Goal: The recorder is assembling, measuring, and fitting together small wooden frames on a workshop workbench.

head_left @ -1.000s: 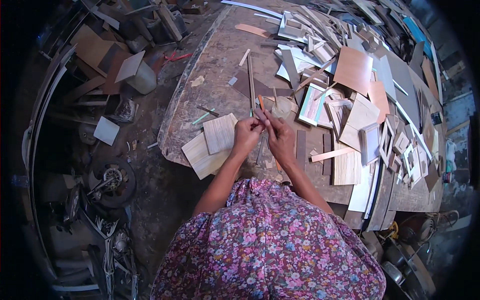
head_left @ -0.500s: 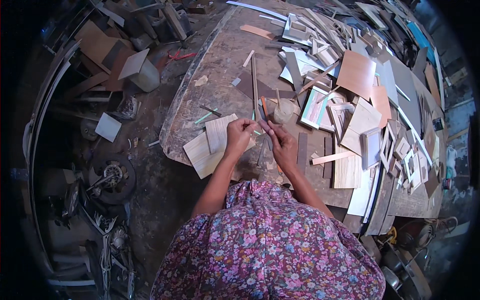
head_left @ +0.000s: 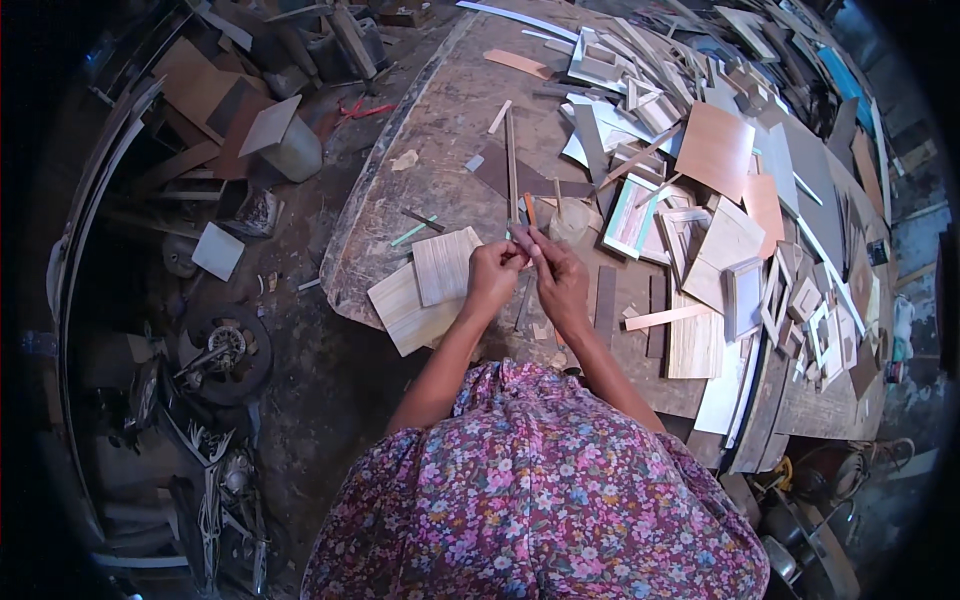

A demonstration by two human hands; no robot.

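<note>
My left hand (head_left: 495,275) and my right hand (head_left: 560,280) meet over the near part of a worn wooden workbench (head_left: 440,110). Both pinch the near end of a long thin wooden strip (head_left: 511,165) that runs away from me across the bench. An orange-tipped tool (head_left: 530,208) pokes up just beyond my fingers; which hand holds it I cannot tell. Two pale wood-grain boards (head_left: 430,285) lie just left of my left hand, overhanging the bench edge.
A big heap of laminate and wood offcuts (head_left: 720,150) covers the right and far side of the bench. Small frames (head_left: 745,295) lie to the right of my hands. On the dirt floor at left sit scrap boards (head_left: 215,250), a wheel-like machine part (head_left: 228,345) and tangled metal.
My hands stay together at the strip's near end. The view has shifted slightly, and my fingers have moved a little along the strip.
</note>
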